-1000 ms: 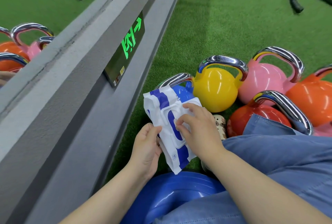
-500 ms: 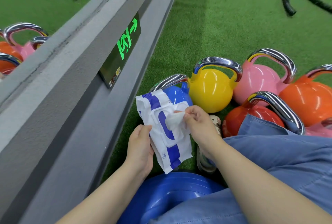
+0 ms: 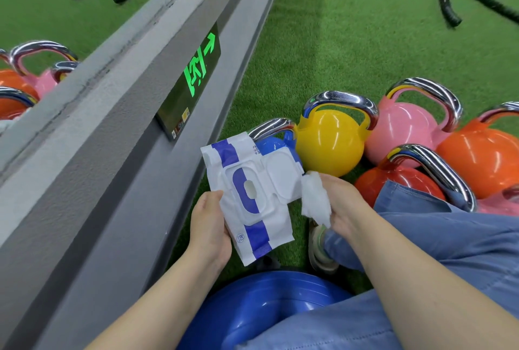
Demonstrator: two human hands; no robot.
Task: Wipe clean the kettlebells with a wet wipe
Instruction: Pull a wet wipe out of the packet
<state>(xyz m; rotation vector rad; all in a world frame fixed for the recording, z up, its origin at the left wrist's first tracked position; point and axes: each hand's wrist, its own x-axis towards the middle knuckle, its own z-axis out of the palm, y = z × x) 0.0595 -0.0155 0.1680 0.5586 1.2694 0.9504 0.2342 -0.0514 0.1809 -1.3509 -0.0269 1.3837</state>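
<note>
Kettlebells [image 3: 331,144] unwiped, yet wipe [image 3: 316,198] now pulled free, bunched in right hand [image 3: 341,203]; left hand [image 3: 209,226] gripping open pack [image 3: 252,195]; wiping next, likely.

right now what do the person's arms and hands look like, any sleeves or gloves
Both forearms are bare from the bottom of the picture up to the wrist, with no sleeve in view. The left hand and the right hand wear no gloves, and no watch, ring or band shows. The only clothing visible is blue denim over the legs.
</note>
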